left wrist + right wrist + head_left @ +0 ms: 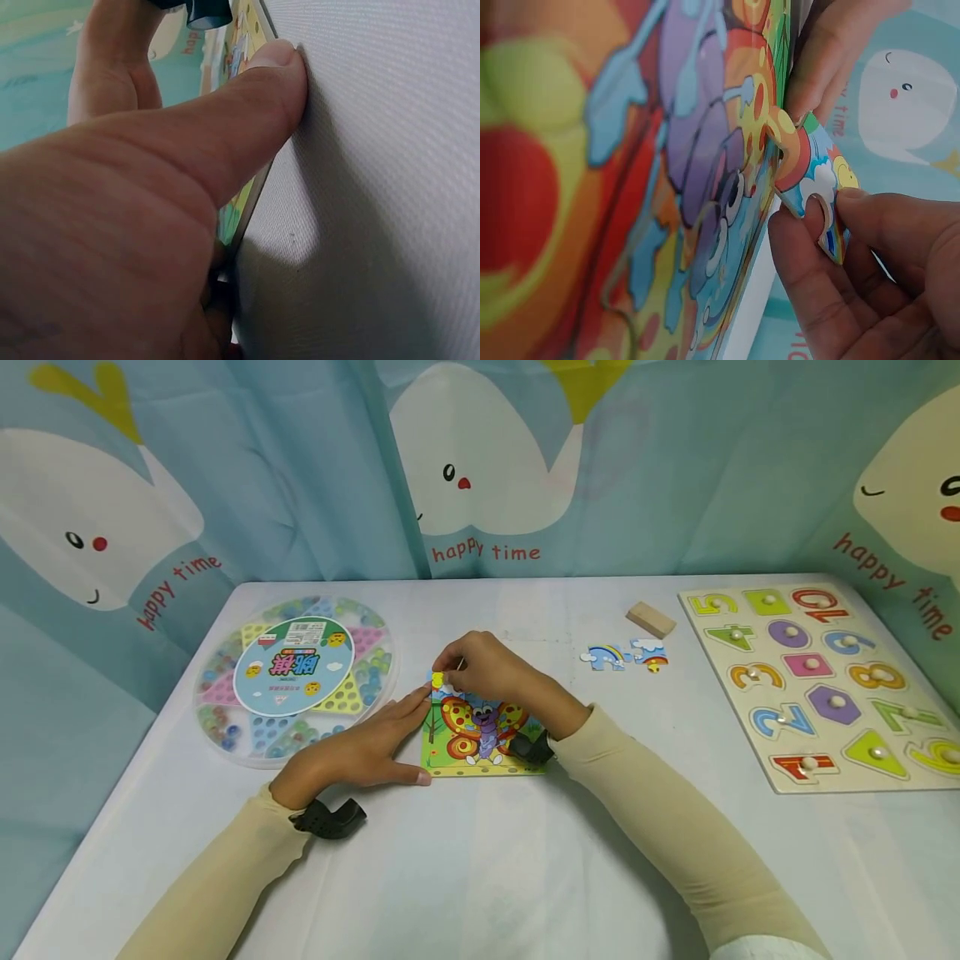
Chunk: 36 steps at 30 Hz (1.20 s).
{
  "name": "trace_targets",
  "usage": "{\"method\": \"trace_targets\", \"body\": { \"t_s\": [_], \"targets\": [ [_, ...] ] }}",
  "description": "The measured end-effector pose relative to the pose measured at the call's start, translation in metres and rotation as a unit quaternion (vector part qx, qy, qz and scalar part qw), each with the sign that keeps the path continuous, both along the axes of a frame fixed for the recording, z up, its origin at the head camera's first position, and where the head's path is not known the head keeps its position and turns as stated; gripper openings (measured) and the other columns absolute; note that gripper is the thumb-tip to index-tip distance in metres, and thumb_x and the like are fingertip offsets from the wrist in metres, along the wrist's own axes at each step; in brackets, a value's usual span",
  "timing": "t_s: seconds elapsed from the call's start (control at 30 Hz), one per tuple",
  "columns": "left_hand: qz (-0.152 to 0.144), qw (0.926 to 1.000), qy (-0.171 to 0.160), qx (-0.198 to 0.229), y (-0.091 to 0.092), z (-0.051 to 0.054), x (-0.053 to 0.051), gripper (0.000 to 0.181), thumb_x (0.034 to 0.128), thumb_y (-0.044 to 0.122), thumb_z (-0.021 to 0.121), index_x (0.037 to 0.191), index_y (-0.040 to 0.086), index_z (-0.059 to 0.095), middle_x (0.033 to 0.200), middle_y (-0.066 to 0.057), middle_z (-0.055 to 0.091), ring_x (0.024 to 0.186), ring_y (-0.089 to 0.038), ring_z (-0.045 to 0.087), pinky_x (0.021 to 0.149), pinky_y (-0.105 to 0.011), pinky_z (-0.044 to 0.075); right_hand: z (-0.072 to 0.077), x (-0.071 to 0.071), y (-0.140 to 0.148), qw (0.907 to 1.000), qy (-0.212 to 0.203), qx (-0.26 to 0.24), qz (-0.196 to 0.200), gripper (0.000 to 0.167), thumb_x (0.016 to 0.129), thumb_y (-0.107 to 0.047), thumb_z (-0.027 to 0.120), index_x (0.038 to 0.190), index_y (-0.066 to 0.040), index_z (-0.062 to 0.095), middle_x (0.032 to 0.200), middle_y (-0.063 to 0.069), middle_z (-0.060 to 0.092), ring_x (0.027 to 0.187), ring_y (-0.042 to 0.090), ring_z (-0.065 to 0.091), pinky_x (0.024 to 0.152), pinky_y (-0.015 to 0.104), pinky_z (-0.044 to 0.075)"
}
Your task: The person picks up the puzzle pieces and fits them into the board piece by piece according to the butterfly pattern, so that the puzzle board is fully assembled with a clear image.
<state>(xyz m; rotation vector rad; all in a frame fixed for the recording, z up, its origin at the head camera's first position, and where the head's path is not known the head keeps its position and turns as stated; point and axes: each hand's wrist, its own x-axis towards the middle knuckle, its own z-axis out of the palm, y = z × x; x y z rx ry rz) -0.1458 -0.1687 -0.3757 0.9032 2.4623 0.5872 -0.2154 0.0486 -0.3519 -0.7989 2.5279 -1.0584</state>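
Note:
A butterfly jigsaw puzzle board (450, 771) lies on the white table between both hands. My right hand (491, 668) pinches a jigsaw piece (815, 176) with a cloud and a yellow sun on it, over the board's far left corner. In the right wrist view the piece is tilted against the board's picture. My left hand (367, 747) rests at the board's left edge, fingers straight and thumb spread toward the near corner. Its thumb (255, 105) touches the board's edge in the left wrist view.
Right of the board lie two loose jigsaw pieces (606, 657) and a wooden block (651, 619). A round Chinese checkers case (292, 668) with marbles stands at the left. A number-and-shape peg board (757, 693) lies at the right. A whale-print curtain (637, 527) hangs behind the table.

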Motion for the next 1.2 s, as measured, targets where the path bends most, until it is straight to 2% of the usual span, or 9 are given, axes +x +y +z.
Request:
{"method": "trace_targets", "body": {
  "t_s": [0.33,0.6,0.93,1.2],
  "targets": [
    [0.015,0.9997,-0.017,0.000,0.0025,-0.0006,-0.0011,0.107,0.0849,0.046,0.073,0.155,0.001,0.006,0.162,-0.003,-0.010,0.147,-0.024,0.000,0.117,-0.043,0.006,-0.0029,-0.0006,-0.0038,0.9992,0.020,0.026,-0.023,0.013,0.092,-0.005,0.064,0.099,-0.003,0.074,0.099,0.006,0.067,0.085,0.018,0.059,0.073,0.028,0.051],
    [0.011,0.9998,-0.016,0.007,0.0032,0.0000,-0.0004,0.107,0.0848,0.046,0.073,0.155,0.001,0.007,0.162,-0.003,-0.009,0.147,-0.023,-0.001,0.117,-0.043,0.005,-0.0088,-0.0028,-0.0021,0.9987,0.013,0.036,-0.034,0.016,0.092,-0.006,0.064,0.105,-0.002,0.073,0.098,0.007,0.070,0.084,0.017,0.063,0.074,0.029,0.052],
    [0.013,0.9998,-0.012,0.002,0.0010,-0.0007,-0.0004,0.107,0.0844,0.047,0.073,0.155,0.001,0.007,0.162,-0.002,-0.009,0.147,-0.023,0.000,0.117,-0.043,0.005,-0.0058,-0.0038,-0.0012,0.9990,-0.008,0.038,-0.022,0.022,0.092,-0.008,0.065,0.113,-0.003,0.070,0.103,0.006,0.069,0.092,0.017,0.063,0.081,0.031,0.052],
    [0.012,0.9999,-0.010,0.000,0.0019,0.0009,0.0000,0.106,0.0845,0.047,0.073,0.155,0.001,0.008,0.162,-0.001,-0.009,0.147,-0.023,0.001,0.117,-0.043,0.006,-0.0051,-0.0050,-0.0002,0.9986,-0.008,0.045,-0.028,0.022,0.093,-0.008,0.064,0.113,-0.003,0.070,0.104,0.006,0.069,0.093,0.017,0.063,0.083,0.031,0.051]
  ]
}}
